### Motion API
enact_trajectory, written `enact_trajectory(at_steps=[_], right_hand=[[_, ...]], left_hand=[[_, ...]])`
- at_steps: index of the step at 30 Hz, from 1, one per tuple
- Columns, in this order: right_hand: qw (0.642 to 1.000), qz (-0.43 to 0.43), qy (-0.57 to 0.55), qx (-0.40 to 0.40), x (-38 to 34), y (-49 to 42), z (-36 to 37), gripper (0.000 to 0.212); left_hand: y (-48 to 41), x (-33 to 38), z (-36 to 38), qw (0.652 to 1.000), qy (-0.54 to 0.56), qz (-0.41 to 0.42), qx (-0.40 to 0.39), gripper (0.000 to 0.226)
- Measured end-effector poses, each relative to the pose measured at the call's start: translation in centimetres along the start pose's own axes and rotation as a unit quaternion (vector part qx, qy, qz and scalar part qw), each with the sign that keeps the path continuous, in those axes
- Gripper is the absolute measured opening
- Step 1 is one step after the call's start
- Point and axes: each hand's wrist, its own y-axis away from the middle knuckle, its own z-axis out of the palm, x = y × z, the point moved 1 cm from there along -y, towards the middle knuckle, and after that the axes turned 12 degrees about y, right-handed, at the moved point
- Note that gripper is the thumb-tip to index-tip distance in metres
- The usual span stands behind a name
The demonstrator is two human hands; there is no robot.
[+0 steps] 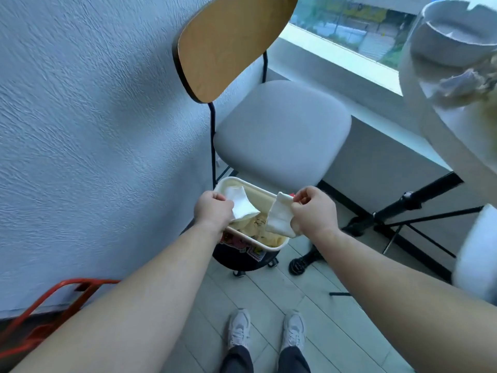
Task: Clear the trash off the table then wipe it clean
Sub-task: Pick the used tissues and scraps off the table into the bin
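A cream waste bin (239,182) stands on the floor below a chair, with crumpled paper inside it. My left hand (212,210) pinches a white paper napkin (240,207) over the bin's left side. My right hand (313,211) pinches a second white napkin (279,218), which hangs over the bin's right rim. At the upper right, the white table (419,76) carries a white bowl (454,41) and some crumpled tissue (462,83).
A chair with a grey seat (282,130) and wooden back (231,41) stands behind the bin against a textured wall. Black tripod legs (414,211) spread on the floor to the right. A red metal frame (53,300) lies at the lower left. My shoes (266,329) are below.
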Motion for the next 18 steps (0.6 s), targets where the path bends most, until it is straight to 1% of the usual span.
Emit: enact_trajectory(at_steps=[2,4,7,8,10,12,15,18], right_hand=[[1.0,-0.01,0.009,-0.005,0.5,-0.2,1.0,0.019],[1.0,-0.016,0.001,-0.008,0.5,-0.4,2.0,0.019],[0.999,-0.031,0.007,-0.014,0.2,-0.6,3.3,0.019],[0.999,-0.036,0.007,-0.019,0.1,-0.7,3.7,0.019],[0.998,-0.045,0.006,-0.034,-0.4,-0.8,4.2,0.017],[0.997,-0.053,0.021,-0.05,-0.6,-0.9,4.8,0.016],[0.995,-0.055,0.045,-0.065,-0.7,-0.6,5.0,0.021],[0.994,-0.054,0.054,-0.072,-0.8,-0.1,4.9,0.023]], left_hand=[[-0.6,-1.4,0.3,1.0,0.008,-0.023,0.002,0.007],[-0.8,-2.4,0.4,0.998,0.04,-0.042,-0.003,0.01],[-1.0,-3.4,0.2,0.991,0.118,-0.054,-0.045,0.017],[-1.0,-3.6,0.0,0.989,0.126,-0.05,-0.063,0.018],[-1.1,-3.9,-0.5,0.99,0.104,-0.031,-0.093,0.021],[-1.2,-4.0,-1.0,0.991,0.079,-0.013,-0.104,0.019],[-1.2,-3.9,-1.6,0.993,0.065,0.002,-0.096,0.015],[-1.0,-3.7,-2.0,0.993,0.078,0.006,-0.094,0.014]])
